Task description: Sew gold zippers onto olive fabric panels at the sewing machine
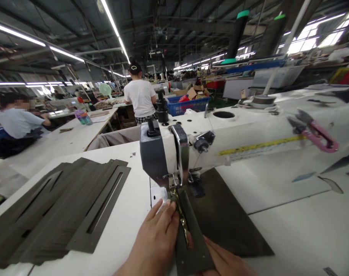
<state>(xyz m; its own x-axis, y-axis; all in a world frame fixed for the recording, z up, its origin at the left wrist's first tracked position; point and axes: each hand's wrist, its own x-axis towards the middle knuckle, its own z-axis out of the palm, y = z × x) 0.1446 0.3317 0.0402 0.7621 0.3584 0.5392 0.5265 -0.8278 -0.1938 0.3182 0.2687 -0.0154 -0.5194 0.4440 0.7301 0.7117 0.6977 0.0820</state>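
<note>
Under the presser foot (pixel 174 186) of a white sewing machine (pixel 237 126) lies a narrow dark olive panel (pixel 196 255) with a slot. A gold-toothed zipper (pixel 181 214) shows in that slot, its pull towards me. My left hand (pixel 158 235) holds the panel's left edge, fingers bent close together just in front of the foot. At the near right edge, my right hand (pixel 224 258) grips the panel; its fingertips are hidden. Behind and right of the panel, a larger dark olive sheet (pixel 232 222) lies flat on the white table.
A fanned stack of slotted olive panels (pixel 65 207) lies left on the table (pixel 128 226). Pink-handled snips (pixel 315 132) and a yellow tape measure (pixel 260 145) are on the machine arm. Thread cones (pixel 236 38) stand above. Two people (pixel 140 96) work beyond, near a blue crate (pixel 188 106).
</note>
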